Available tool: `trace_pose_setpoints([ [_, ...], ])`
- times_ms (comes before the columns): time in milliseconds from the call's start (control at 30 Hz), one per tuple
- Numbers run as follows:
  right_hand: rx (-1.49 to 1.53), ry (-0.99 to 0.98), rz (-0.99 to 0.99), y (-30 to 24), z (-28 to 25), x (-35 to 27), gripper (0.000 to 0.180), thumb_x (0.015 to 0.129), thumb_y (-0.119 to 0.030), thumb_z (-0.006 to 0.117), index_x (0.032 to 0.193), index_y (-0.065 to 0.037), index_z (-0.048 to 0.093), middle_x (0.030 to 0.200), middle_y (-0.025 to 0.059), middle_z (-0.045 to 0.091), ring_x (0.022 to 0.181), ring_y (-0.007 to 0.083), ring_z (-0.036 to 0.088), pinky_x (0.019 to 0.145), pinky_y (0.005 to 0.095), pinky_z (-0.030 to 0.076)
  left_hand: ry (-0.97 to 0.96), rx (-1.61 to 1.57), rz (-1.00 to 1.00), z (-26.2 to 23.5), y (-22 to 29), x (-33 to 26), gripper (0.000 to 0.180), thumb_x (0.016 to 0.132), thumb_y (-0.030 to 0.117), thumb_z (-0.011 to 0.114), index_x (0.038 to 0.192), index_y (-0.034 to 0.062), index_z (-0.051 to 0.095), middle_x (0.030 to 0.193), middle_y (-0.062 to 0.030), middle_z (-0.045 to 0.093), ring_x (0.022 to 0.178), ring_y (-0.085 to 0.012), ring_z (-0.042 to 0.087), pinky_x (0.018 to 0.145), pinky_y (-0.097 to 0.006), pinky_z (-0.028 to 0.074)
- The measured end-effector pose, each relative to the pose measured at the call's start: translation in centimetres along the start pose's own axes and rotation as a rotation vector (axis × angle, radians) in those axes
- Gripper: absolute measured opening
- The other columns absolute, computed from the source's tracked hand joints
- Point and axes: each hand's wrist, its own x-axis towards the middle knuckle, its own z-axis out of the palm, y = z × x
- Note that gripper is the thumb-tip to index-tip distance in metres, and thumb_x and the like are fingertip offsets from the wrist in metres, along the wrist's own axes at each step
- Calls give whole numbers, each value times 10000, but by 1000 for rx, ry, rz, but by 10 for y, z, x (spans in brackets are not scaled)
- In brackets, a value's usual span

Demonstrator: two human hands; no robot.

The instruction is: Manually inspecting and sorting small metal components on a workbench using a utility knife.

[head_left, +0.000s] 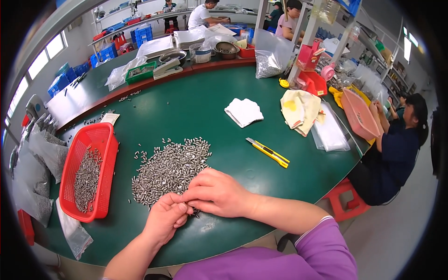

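A wide pile of small silvery metal pins (168, 168) lies on the green tabletop (224, 158). Over the pile's near edge my two hands meet, fingertips together. My left hand (167, 213) is closed, thumb and fingers pinched on something I cannot make out. Curled against it, my right hand (218, 192) has its thumb and fingers pressed together, and whatever they hold is hidden. To the left stands a red perforated plastic basket (110, 158) with more of the same small metal pieces in it.
A yellow box cutter (268, 152), white folded cloths (244, 112) and a cream glove (301, 111) lie to the right. Filled plastic bags (35, 179) crowd the left edge. A seated person (396, 144) works at the right by a pink basket (358, 114).
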Motion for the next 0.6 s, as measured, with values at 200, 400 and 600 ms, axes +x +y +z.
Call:
trace_pose_setpoints([
  [200,-8,-11,-12,1,-2,0,220,776,-133,716,994,-136,681,925,15,604,859,221,568,762,352,471,5,-20,-17,2,1,0,91,923,58,601,999,39,555,869,-125,662,536,-72,453,477,-193,355],
  [400,-4,-22,-15,0,-2,0,218,778,-127,709,993,-139,672,917,11,593,854,227,562,757,362,466,6,1,-51,0,3,2,106,920,56,603,997,27,536,890,-134,663,531,-71,447,474,-194,359],
  [600,-3,-9,-36,0,-2,-1,220,777,-124,705,992,-131,660,920,18,591,863,237,565,758,370,468,6,18,-41,-1,1,2,113,917,68,612,997,26,545,905,-135,667,532,-69,452,478,-193,365],
])
